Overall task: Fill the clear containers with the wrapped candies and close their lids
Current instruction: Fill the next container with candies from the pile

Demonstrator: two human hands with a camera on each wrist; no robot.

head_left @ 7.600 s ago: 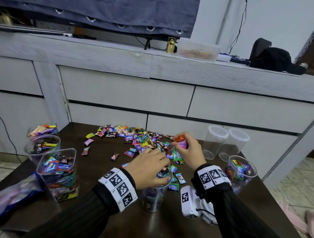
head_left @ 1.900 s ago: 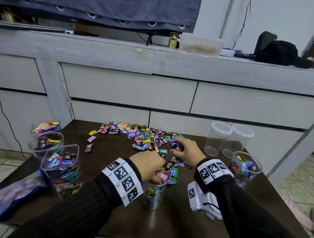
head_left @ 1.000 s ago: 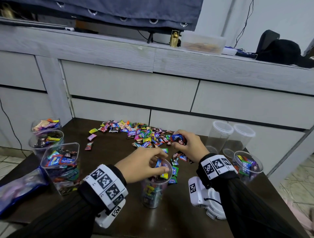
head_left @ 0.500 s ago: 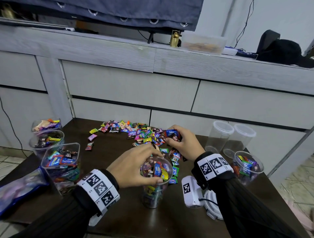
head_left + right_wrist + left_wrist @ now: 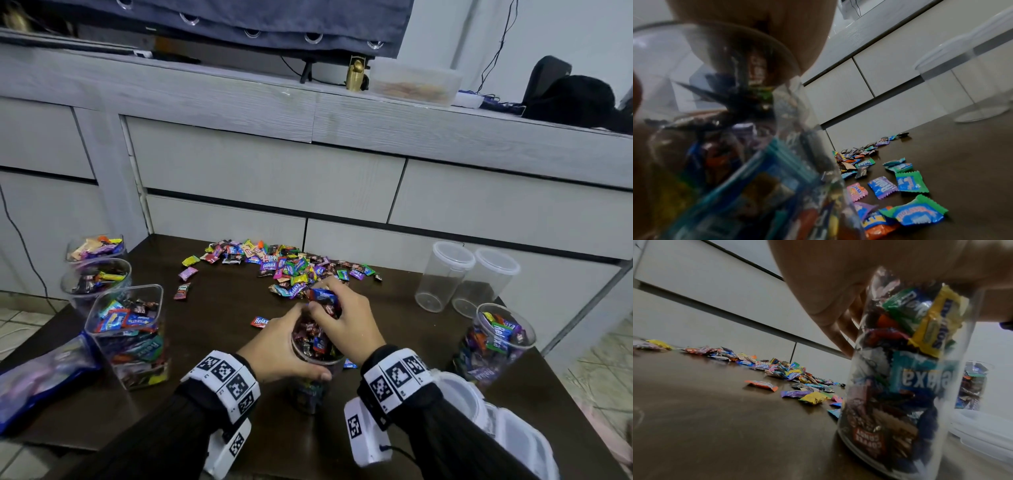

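A clear round container (image 5: 317,368), nearly full of wrapped candies, stands near the table's front edge. My left hand (image 5: 281,346) grips it round the rim from the left; its fingers (image 5: 830,313) show through the container (image 5: 900,369) wall. My right hand (image 5: 346,325) hovers over the mouth, fingers curled on a handful of candies (image 5: 323,298). The loose candy pile (image 5: 287,267) lies behind, also in the wrist views as candies (image 5: 789,371) and candies (image 5: 900,186).
Two lidded empty containers (image 5: 442,277) (image 5: 486,284) stand at the back right, a filled one (image 5: 493,342) in front of them. White lids (image 5: 479,407) lie by my right forearm. Three filled containers (image 5: 130,332) and a blue bag (image 5: 41,377) occupy the left edge.
My right hand has come back from the pile with candies to above the container's mouth. My left hand stays wrapped on the container's rim.
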